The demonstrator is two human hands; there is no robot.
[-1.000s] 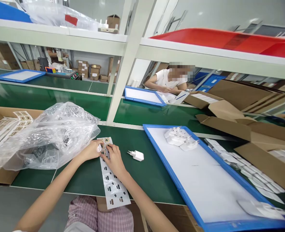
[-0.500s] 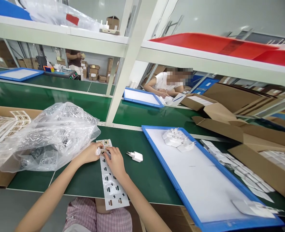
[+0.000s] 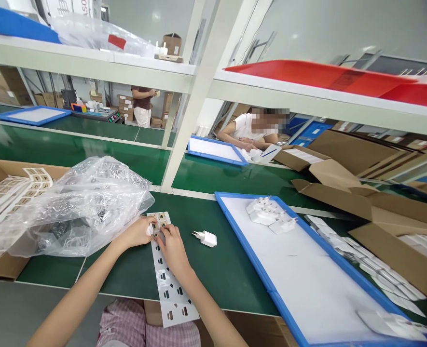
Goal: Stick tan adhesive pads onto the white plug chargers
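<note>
A long white sticker sheet lies on the green table, running from its front edge toward the plastic bag. My left hand is closed on a small white piece at the sheet's far end. My right hand rests on the sheet beside it, fingertips pinched at a brown sticker near the top. A white plug adapter lies on the table just right of my right hand, untouched.
A crumpled clear plastic bag covers an open cardboard box of sticker sheets at left. A blue-framed white tray holds several white adapters at right, with cardboard boxes beyond. A person sits across the table.
Both hands stay at the top of the sticker sheet with only small finger movements. The view has shifted slightly. A person in the far background has walked to the right.
</note>
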